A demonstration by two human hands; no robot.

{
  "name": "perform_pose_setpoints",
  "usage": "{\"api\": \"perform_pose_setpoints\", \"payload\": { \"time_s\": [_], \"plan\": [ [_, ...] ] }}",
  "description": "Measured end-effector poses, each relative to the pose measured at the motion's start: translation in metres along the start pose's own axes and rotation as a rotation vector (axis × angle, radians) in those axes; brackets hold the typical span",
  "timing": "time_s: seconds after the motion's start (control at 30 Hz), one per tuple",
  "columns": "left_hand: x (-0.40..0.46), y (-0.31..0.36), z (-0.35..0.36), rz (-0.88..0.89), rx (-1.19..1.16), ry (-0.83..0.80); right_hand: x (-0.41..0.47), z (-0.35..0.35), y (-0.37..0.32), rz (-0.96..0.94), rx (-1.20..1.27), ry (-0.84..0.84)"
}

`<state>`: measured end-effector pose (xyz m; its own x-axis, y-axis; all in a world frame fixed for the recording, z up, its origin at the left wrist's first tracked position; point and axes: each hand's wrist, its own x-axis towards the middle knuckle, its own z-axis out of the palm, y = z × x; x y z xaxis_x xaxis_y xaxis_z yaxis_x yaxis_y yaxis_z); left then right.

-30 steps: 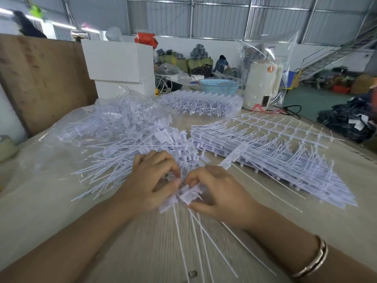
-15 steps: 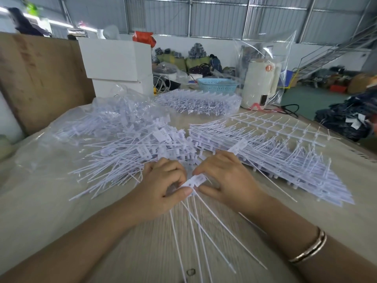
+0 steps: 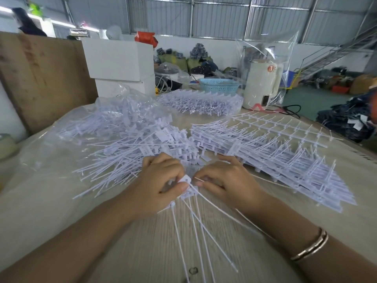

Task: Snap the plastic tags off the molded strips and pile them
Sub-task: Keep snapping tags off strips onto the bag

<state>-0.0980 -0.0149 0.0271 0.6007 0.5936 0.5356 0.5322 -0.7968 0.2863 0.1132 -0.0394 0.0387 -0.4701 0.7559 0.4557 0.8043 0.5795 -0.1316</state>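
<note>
One camera only, worn on the person's head, looked forward and down over a wooden table [image 3: 142, 242]. It sat close above the left hand [image 3: 161, 182] and right hand [image 3: 226, 180], whose forearms ran in from the bottom corners. The wide lens (edges visibly bowed) also took in the far table edge, a white box [image 3: 118, 58] beyond it and the hall's metal wall [image 3: 224, 17]. No second view shared the scene.
</note>
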Motion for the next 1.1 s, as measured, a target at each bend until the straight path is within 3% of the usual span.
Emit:
{"api": "perform_pose_setpoints", "payload": {
  "time_s": [0.23, 0.3, 0.5, 0.67, 0.77, 1.0, 1.1],
  "plan": [
    [0.0, -0.001, -0.005, -0.113, 0.127, 0.049, 0.002, 0.003, -0.008, -0.081, -0.092, 0.282],
    [0.002, 0.006, -0.004, -0.134, 0.058, 0.113, 0.002, 0.005, -0.013, -0.102, -0.123, 0.318],
    [0.007, 0.028, 0.01, -0.163, -0.023, 0.122, 0.003, 0.002, -0.026, -0.136, -0.132, 0.231],
    [0.007, 0.015, 0.005, -0.225, -0.269, 0.098, -0.005, -0.014, -0.012, -0.06, -0.02, 0.144],
    [0.007, 0.013, 0.004, -0.185, -0.393, 0.083, -0.005, -0.017, -0.006, 0.008, -0.164, 0.182],
    [0.007, 0.024, 0.0, -0.247, -0.697, 0.141, 0.003, -0.029, -0.016, -0.052, -0.308, 0.558],
    [0.006, 0.027, -0.002, -0.259, -0.649, 0.123, 0.002, -0.031, -0.018, -0.086, -0.368, 0.572]
  ]
}}
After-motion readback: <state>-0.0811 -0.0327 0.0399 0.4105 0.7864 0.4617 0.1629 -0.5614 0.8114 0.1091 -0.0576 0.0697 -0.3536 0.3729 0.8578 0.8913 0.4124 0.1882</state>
